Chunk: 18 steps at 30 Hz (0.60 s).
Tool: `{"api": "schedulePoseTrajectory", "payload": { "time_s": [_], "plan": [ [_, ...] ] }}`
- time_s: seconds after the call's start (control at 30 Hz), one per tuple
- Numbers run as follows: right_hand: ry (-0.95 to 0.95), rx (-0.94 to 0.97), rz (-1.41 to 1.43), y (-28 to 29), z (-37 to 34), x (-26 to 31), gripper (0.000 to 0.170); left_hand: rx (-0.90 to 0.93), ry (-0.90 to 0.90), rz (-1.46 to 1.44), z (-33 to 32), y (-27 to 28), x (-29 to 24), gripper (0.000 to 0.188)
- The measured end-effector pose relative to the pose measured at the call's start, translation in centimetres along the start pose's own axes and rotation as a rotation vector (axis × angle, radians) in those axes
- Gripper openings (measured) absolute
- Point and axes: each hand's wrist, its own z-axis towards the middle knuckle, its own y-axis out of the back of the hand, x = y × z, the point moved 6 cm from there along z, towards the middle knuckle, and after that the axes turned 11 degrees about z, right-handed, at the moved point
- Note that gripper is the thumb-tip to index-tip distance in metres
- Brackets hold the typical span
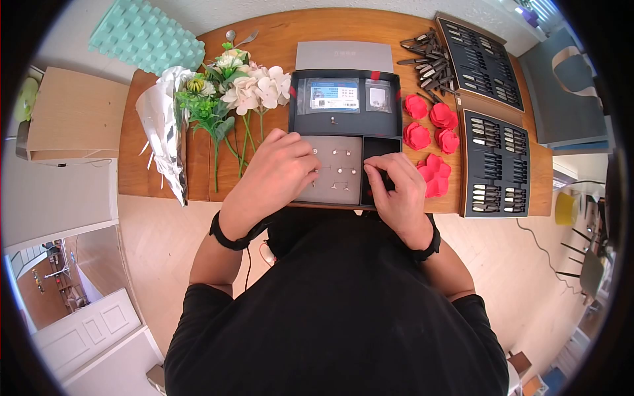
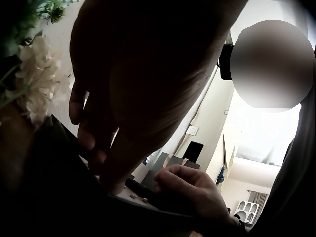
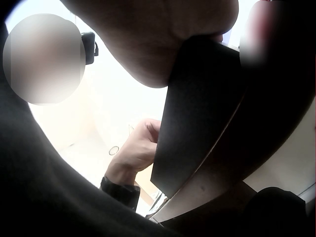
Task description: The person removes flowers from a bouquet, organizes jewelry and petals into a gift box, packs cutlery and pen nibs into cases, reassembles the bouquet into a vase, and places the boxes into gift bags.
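Note:
A black box (image 1: 364, 173) lies at the table's front edge, its grey padded insert (image 1: 338, 197) bearing several small silver jewelry pieces, some with round beads. My left hand (image 1: 282, 168) is over the insert's left side, fingers bent down to it among the pieces. Above the narrow black compartment (image 1: 380, 146) on the right is my right hand (image 1: 399, 187), thumb and forefinger brought together near the divider. I cannot tell whether anything small is between the fingertips. The open black lid (image 1: 310, 124) behind holds a blue-and-white card packet (image 1: 335, 97) and a small clear bag (image 1: 378, 97).
White flowers (image 1: 246, 92) and a silvery wrapper (image 1: 162, 129) lie left of the box. Red paper-like flowers (image 1: 434, 175) sit at its right, near two black trays (image 1: 495, 165) of slim tools and a loose pile (image 1: 429, 63). A grey lid (image 1: 343, 54) is behind.

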Motion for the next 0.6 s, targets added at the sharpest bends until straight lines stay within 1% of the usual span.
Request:
{"api": "schedulePoseTrajectory", "payload": {
  "time_s": [0.33, 0.47, 0.53, 0.6],
  "plan": [
    [0.000, 0.001, -0.005, 0.0, 0.0, 0.0, 0.010, -0.017, 0.003, 0.016, -0.1, -0.2, 0.0, 0.016],
    [0.002, 0.000, -0.005, 0.0, 0.0, 0.0, 0.010, -0.034, 0.022, -0.004, -0.1, 1.3, -0.1, 0.017],
    [-0.001, 0.002, -0.003, 0.0, 0.0, -0.1, 0.010, -0.073, 0.037, 0.026, -0.3, 2.1, 0.2, 0.019],
    [0.004, -0.005, -0.005, -0.1, 0.0, -0.1, 0.010, -0.064, 0.045, 0.028, -0.6, 2.1, 0.3, 0.019]
  ]
}}
